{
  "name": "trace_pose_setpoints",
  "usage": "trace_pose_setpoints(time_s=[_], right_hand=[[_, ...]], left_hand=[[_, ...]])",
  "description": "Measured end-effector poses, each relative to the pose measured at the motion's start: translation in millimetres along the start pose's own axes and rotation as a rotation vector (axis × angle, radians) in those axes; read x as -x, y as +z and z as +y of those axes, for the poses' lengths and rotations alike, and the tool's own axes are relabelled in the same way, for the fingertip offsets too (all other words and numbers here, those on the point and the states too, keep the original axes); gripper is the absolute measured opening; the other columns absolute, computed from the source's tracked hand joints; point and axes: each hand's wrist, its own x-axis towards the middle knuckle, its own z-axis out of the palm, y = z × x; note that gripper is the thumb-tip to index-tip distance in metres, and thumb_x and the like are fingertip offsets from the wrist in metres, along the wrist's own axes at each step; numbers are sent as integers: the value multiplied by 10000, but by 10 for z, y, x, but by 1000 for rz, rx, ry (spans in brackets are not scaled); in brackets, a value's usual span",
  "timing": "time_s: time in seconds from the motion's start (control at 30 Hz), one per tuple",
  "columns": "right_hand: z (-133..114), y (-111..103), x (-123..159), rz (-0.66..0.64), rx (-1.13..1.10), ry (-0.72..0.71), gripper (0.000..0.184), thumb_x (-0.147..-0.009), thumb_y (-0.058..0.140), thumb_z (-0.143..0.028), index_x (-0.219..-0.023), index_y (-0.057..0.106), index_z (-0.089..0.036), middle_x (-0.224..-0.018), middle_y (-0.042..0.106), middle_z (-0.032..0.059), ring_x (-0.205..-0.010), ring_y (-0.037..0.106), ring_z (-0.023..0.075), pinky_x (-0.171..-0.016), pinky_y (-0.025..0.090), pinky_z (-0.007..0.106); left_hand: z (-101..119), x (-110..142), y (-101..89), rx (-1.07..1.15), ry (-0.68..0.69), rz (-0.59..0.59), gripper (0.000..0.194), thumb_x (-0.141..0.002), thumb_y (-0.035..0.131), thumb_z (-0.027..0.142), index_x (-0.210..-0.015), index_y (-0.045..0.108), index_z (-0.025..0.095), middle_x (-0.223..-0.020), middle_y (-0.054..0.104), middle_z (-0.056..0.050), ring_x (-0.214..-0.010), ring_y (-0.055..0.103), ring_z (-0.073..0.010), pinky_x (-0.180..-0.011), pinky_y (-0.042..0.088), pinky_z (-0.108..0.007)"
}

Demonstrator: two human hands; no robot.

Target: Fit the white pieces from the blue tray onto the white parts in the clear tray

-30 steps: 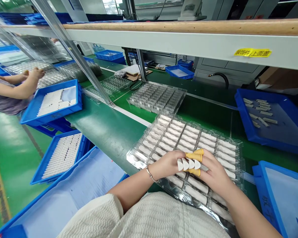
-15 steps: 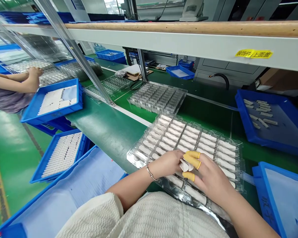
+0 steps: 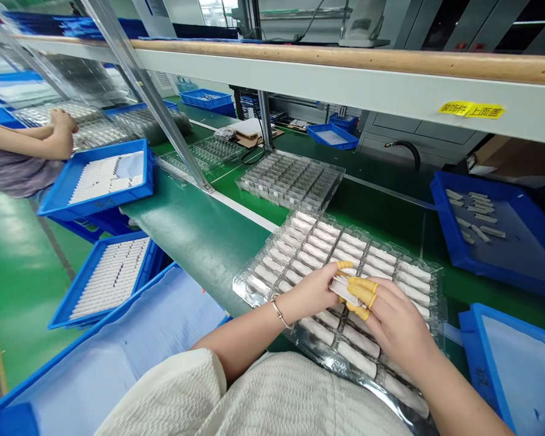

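Over a clear plastic blister tray [image 3: 333, 341], my two hands meet around a few slim white plastic pieces [image 3: 345, 290]. My left hand [image 3: 320, 284] is closed on their left end. Yellow finger cots cover fingertips of my right hand [image 3: 386, 309], whose fingers press on the right end of the same pieces. The hands partly hide them, so their exact shape is unclear. Rows of similar white pieces [image 3: 356, 357] fill the pockets of the tray, which lies at the bench edge against my body.
Behind stands a stack of clear trays [image 3: 290, 178]. A blue bin [image 3: 504, 278] with loose white pieces lies right, another blue bin [image 3: 475, 339] nearer. Blue bins [image 3: 148, 175] of white pieces stand left, near a co-worker's arms [image 3: 49, 142]. A shelf beam [image 3: 322, 72] crosses above.
The white pieces, first held fanned with their ends toward me, are now turned lengthwise between my hands. My right fingers have shifted along them. The view has tilted slightly.
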Motion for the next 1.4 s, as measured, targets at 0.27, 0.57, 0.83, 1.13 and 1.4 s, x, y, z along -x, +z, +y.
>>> trace_pose_setpoints(time_s=[0.27,0.57,0.83,1.13,1.4], right_hand=[[57,122,86,158,154,-100,366,-879,617,-41,-1239,613,-108,-1102,676,153,-1106,566,293,-899,554,437],[6,327,219,73,169,-156,356,-929,559,-84,-1271,614,-165,-1171,694,127,-1167,593,276,-974,526,503],[-43,294,193,-46,79,-173,382,-914,574,-118,-1296,574,-120,-1273,640,162,-1292,516,307,-1067,462,572],[39,305,262,215,18,93,265,-916,615,-200,-1179,587,-197,-1024,589,105,-1018,577,285,-826,536,474],[100,301,219,184,-39,178,161,-940,557,-189,-1080,615,-242,-953,628,60,-912,599,244,-773,500,399]], left_hand=[[26,131,73,1053,-387,-314,548,-827,612,562,-1131,653,108,-1073,667,-124,-987,647,-202,-980,467,-370],[18,137,164,1156,-452,-107,346,-844,701,454,-901,671,114,-813,653,-30,-710,592,-108,-717,493,-239],[72,106,131,1089,-454,-13,315,-728,809,365,-902,701,125,-779,667,-26,-680,600,-120,-620,470,-215],[87,155,58,378,-18,72,385,-742,811,342,-1065,714,156,-993,721,-64,-917,653,-182,-841,499,-281],[161,197,18,-113,198,11,350,-865,678,322,-1191,686,194,-1127,726,-76,-1025,662,-199,-920,502,-289]])
